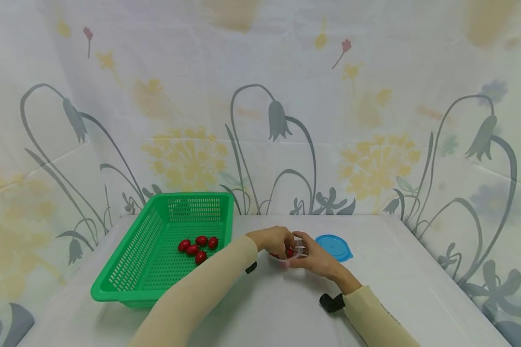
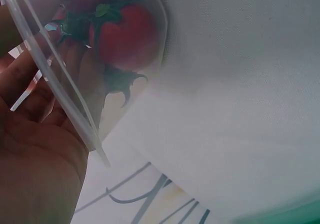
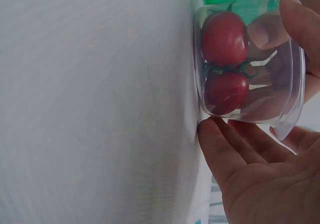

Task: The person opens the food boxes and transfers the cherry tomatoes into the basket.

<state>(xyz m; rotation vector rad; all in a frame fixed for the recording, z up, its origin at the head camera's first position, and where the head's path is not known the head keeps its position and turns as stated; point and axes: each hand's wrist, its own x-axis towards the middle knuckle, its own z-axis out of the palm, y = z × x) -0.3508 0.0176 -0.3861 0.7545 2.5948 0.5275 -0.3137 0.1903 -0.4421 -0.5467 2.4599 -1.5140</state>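
My right hand (image 1: 314, 258) holds a clear plastic tub (image 3: 277, 96) on the white table, thumb on its near side. In the right wrist view its fingers lie along the tub's wall. My left hand (image 1: 273, 241) reaches over the rim, fingers down inside the tub among red tomatoes (image 3: 225, 38) with green stems. Seen through the clear wall, the left hand's fingers (image 2: 92, 78) lie beside a tomato (image 2: 130, 38). Its fingertips are partly hidden; I cannot tell whether they grip one.
Left of the tub stands a green plastic basket (image 1: 160, 294) with slotted walls. Several red tomatoes (image 1: 192, 249) lie on its floor. A blue round lid (image 1: 335, 247) rests on the table just beyond my right hand. Behind hangs a flower-printed cloth (image 1: 260, 159).
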